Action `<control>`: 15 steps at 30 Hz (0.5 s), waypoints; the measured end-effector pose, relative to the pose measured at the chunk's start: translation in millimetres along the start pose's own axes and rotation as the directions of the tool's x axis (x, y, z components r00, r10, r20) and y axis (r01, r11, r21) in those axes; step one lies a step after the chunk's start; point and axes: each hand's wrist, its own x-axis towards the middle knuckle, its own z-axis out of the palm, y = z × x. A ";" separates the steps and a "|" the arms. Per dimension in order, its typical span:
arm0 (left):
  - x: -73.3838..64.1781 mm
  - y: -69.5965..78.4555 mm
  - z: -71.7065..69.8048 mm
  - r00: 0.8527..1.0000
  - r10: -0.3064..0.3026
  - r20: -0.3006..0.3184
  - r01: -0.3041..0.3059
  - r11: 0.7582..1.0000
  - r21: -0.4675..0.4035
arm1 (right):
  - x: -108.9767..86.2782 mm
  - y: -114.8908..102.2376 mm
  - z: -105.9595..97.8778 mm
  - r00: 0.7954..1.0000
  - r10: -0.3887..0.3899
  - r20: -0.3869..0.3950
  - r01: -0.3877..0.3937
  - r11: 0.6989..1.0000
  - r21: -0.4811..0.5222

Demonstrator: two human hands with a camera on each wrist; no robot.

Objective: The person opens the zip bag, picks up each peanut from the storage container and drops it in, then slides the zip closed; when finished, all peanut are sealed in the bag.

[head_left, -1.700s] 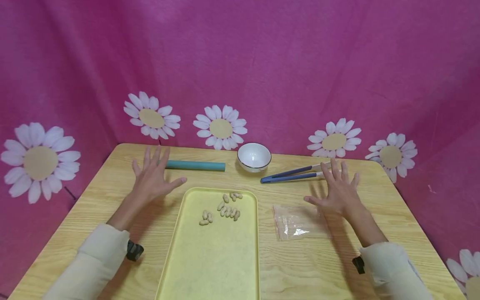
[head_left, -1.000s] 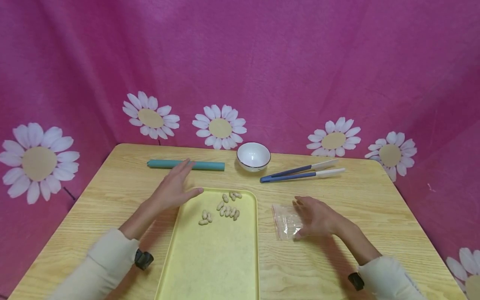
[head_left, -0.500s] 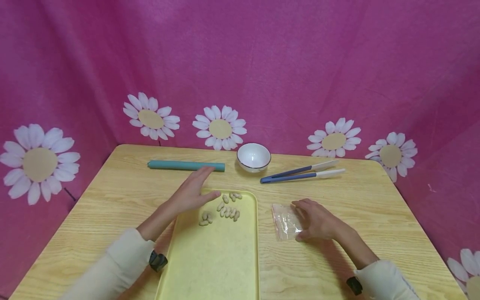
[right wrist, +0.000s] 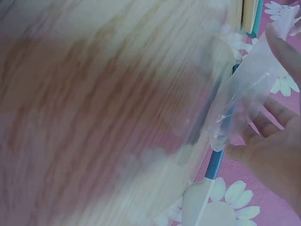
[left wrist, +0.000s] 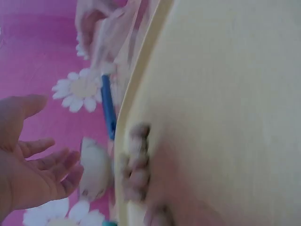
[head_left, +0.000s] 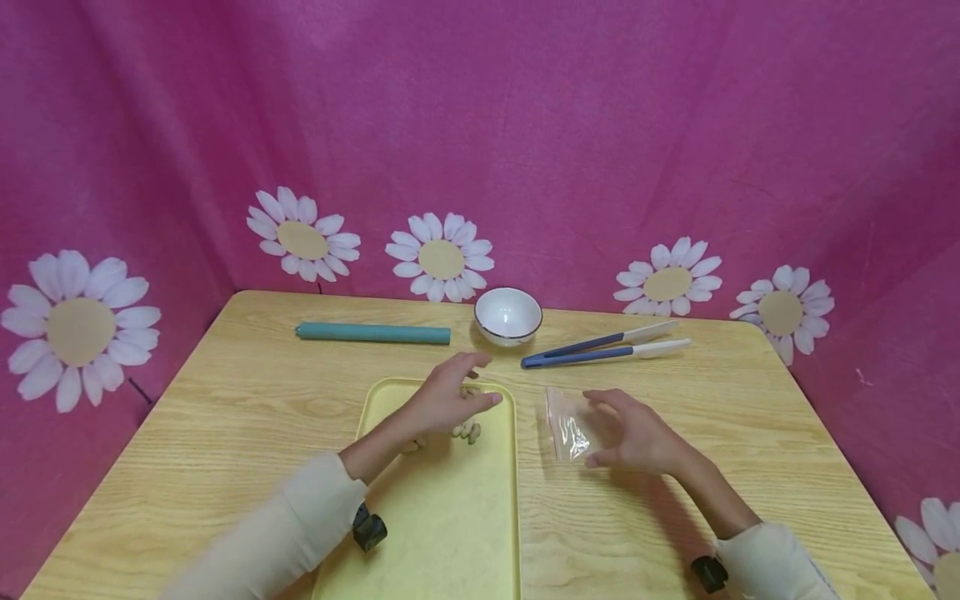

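Note:
My right hand (head_left: 637, 435) grips the right part of a clear zip bag (head_left: 570, 435), between thumb and fingers. In the right wrist view the bag (right wrist: 244, 94) hangs raised off the tabletop. Over the far end of a yellow tray (head_left: 442, 517) reaches my left hand (head_left: 447, 398), its fingers loosely bent and holding nothing. Peanuts in their shells (head_left: 468, 431) lie on the tray beneath it, partly hidden by the hand and forearm. The left wrist view has those peanuts (left wrist: 138, 160) near the tray's rim, apart from the left hand (left wrist: 33, 169).
A white bowl with a dark rim (head_left: 510, 315) stands at the back of the wooden table (head_left: 225, 400). Blue tongs with white ends (head_left: 581, 356) lie to its right, and a teal rod-shaped thing (head_left: 372, 333) to its left. A pink flowered curtain (head_left: 525, 150) surrounds the table.
My left hand has moved right, from beside the teal rod to above the peanuts. The right hand came down to the zip bag, took hold of it and has lifted it slightly.

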 end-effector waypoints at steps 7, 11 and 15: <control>14.9 10.5 26.8 0.997 0.021 0.078 -0.006 0.982 -0.190 | -0.3 -1.4 0.2 1.000 0.001 -0.032 0.002 0.997 0.079; 20.1 14.1 37.3 0.983 -0.025 0.181 0.085 0.940 -0.331 | -0.3 -3.0 1.4 0.999 -0.001 -0.050 0.008 0.990 0.141; 22.5 16.8 43.5 0.960 -0.047 0.276 0.159 0.902 -0.400 | -0.4 -4.7 3.2 0.998 0.006 -0.059 0.006 0.982 0.187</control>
